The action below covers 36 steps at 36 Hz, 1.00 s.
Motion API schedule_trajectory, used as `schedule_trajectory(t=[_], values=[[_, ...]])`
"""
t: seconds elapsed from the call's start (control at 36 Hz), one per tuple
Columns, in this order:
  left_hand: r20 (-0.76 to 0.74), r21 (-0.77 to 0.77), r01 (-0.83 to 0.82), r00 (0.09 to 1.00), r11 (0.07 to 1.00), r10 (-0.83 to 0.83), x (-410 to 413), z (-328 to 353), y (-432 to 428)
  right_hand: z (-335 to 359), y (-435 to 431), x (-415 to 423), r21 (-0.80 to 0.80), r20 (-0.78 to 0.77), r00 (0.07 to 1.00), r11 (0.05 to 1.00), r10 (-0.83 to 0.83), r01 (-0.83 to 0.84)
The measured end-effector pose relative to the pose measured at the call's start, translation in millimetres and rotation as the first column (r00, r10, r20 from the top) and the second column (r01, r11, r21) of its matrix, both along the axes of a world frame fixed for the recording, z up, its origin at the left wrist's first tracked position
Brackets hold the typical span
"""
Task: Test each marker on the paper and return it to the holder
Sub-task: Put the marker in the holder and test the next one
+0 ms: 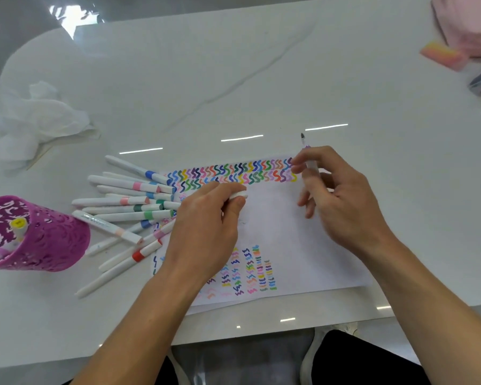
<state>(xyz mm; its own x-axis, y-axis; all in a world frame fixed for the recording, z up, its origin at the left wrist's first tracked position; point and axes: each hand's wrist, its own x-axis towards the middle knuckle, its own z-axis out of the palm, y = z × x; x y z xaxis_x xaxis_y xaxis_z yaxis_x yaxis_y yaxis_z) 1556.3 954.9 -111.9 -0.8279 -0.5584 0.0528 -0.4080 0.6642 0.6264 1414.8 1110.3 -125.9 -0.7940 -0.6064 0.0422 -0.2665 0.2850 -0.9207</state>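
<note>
So the uncapped marker point(311, 163) is up at the paper's point(289, 240) far right corner, tip pointing away over the table point(233, 79), with the right hand point(342, 198) grip wrapped round its barrel. The left hand point(206, 218) grip pinches the white cap point(239, 194). Risk, I'd guess: that bare tip dabbing the table or fingers during recapping, or a tested marker ending up in the loose pile point(122, 202) instead of the purple holder point(53, 240). Barrel print's too blurry to read.

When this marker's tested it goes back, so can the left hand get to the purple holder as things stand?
Probably yes. The holder sits left of the left hand; only loose markers lying flat are between. That hand pinches a white cap, though.
</note>
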Motion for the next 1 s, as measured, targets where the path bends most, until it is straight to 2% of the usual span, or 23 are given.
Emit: schedule_trajectory(t=[0.08, 0.14, 0.25, 0.42, 0.58, 1.0], values=[[0.017, -0.011, 0.028, 0.999, 1.000, -0.028, 0, 0, 0, 1, 3, -4, -0.107, 0.176, 0.984, 0.994, -0.016, 0.035], [0.027, -0.011, 0.057, 0.998, 0.998, -0.057, 0, -2, -1, 1, 8, -8, -0.118, 0.217, 0.976, 0.992, -0.008, 0.034], [0.043, -0.043, 0.084, 0.996, 0.996, -0.083, 2, -5, -4, -3, 12, -11, -0.090, 0.167, 0.985, 0.996, 0.039, -0.024], [0.087, -0.117, 0.110, 0.991, 0.987, -0.100, 4, -10, -6, -6, 10, -12, -0.116, 0.208, 0.973, 0.986, -0.097, 0.123], [0.108, -0.133, 0.128, 0.988, 0.983, -0.114, 4, -15, -7, -15, 9, -17, -0.122, 0.248, 0.957, 0.974, -0.154, 0.189], [0.121, -0.121, 0.136, 0.985, 0.983, -0.121, 5, -15, -8, -21, 5, -15, -0.062, 0.229, 0.953, 0.974, -0.200, 0.219]])
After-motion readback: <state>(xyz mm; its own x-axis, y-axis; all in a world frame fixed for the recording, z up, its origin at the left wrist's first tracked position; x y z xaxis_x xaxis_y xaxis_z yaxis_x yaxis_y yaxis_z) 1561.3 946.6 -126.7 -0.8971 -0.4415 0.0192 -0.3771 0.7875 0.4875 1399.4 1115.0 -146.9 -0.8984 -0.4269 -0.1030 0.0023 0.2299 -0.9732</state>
